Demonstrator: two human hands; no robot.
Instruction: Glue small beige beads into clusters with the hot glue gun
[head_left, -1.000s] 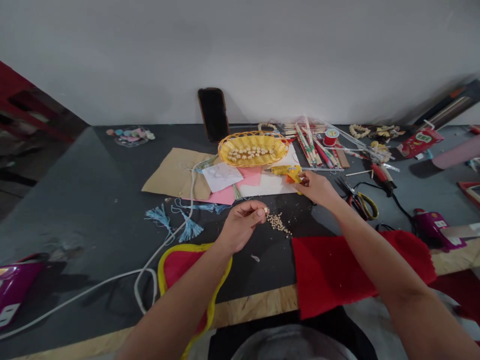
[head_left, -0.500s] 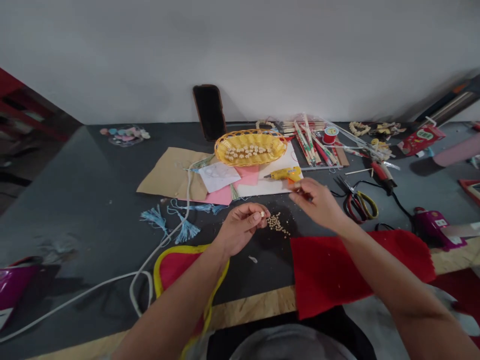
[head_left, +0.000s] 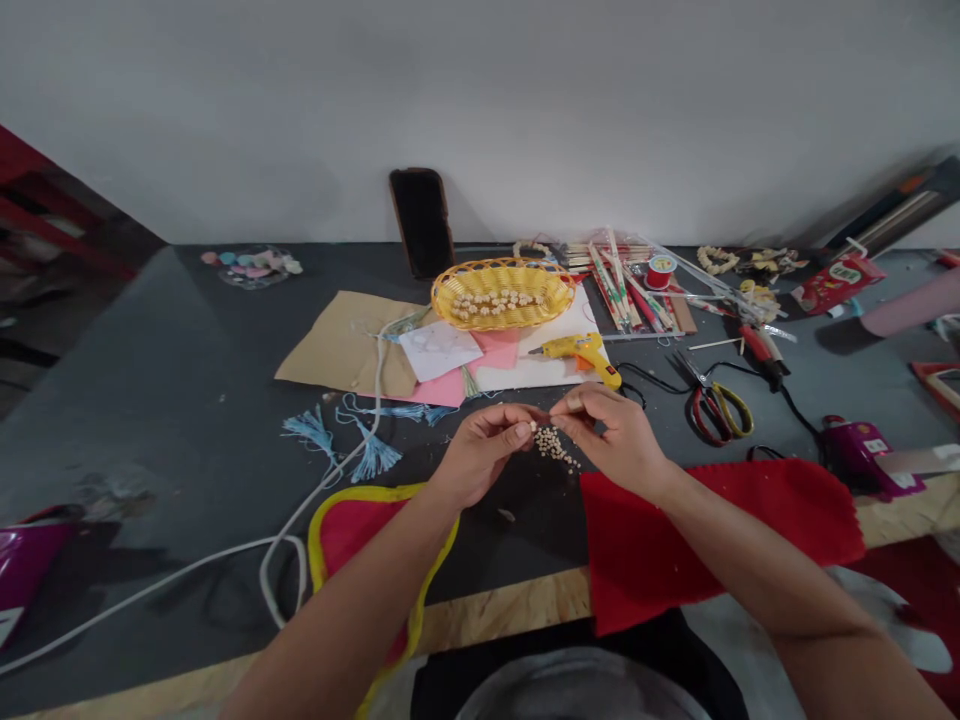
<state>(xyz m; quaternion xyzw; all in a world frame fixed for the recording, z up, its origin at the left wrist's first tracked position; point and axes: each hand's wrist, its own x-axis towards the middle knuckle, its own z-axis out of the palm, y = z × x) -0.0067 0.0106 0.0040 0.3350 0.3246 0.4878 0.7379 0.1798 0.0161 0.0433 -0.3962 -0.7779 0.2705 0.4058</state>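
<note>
Between the thumb and fingers of my left hand (head_left: 484, 450) is a small cream-coloured piece (head_left: 534, 427). My right hand (head_left: 611, 435) is pinched close beside it, its fingertips nearly meeting the left ones; whatever it holds is too small to make out. Just below the fingertips lies a pile of small beige beads (head_left: 553, 445) on the dark table. Beyond my hands, a yellow glue gun (head_left: 577, 350) rests on white paper. Behind that, a yellow woven basket (head_left: 501, 318) holds several small flower-like pieces (head_left: 499, 300).
Blue tassels (head_left: 375, 457) and a white cable (head_left: 304, 510) lie to the left. A phone (head_left: 421, 222) leans on the wall. Scissors (head_left: 720, 410), a red thread spool (head_left: 660, 272) and sticks (head_left: 615, 285) are at the right. Red cloth (head_left: 675, 550) lies near the front edge.
My right hand has moved left and nearer, from beside the glue gun to my left fingertips. The glue gun's handle is now uncovered. My left hand has hardly moved.
</note>
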